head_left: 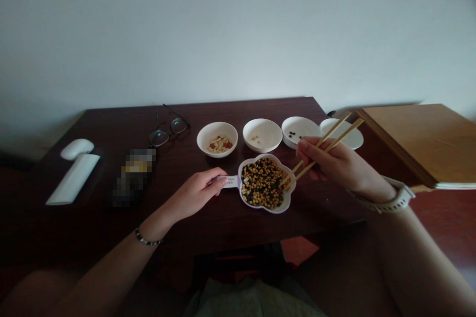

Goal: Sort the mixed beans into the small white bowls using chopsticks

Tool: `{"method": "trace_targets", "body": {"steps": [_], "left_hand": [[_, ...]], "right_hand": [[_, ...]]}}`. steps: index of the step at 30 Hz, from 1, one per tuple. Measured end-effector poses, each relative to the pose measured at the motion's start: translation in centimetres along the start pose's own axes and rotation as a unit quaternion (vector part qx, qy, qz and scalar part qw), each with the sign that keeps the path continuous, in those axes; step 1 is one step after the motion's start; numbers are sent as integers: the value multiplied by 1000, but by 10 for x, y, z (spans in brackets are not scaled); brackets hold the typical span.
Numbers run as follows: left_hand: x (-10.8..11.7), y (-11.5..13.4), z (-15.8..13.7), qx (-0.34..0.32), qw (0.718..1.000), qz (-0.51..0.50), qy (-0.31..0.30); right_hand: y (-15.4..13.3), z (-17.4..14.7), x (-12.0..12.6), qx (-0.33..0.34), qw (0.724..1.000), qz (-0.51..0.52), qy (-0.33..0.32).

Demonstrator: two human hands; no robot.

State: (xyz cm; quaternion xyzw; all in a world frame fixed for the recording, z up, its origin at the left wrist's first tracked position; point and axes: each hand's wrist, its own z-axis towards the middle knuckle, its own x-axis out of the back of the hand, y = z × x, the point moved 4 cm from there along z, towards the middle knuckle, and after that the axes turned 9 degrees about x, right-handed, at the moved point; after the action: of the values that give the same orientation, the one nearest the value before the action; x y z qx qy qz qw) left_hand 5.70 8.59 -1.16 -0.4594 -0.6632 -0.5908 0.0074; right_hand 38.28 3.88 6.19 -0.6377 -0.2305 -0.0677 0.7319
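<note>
Pale-green clothing point(249, 299), left grip point(195, 192) pinching labelled handle point(231, 182), print unreadable, right grip point(340, 167) pinching chopsticks point(344, 135) at beans point(261, 182)

The dark reddish-brown counter point(119, 126) carries, from left to right, a rounded white object point(77, 149) beside an elongated white object point(74, 180), a blurred dark item point(134, 178), unfolded eyeglasses point(159, 137) farther back, and four white bowls point(268, 131) in a row; whether the flower-shaped scoop point(287, 204) also rests there is unclear.
</note>
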Motion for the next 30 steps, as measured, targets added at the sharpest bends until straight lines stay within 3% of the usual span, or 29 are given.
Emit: {"method": "trace_targets", "body": {"steps": [30], "left_hand": [[0,2,-1,0,1000,4,5]], "right_hand": [[1,1,-16,-33,995,80,-50]]}}
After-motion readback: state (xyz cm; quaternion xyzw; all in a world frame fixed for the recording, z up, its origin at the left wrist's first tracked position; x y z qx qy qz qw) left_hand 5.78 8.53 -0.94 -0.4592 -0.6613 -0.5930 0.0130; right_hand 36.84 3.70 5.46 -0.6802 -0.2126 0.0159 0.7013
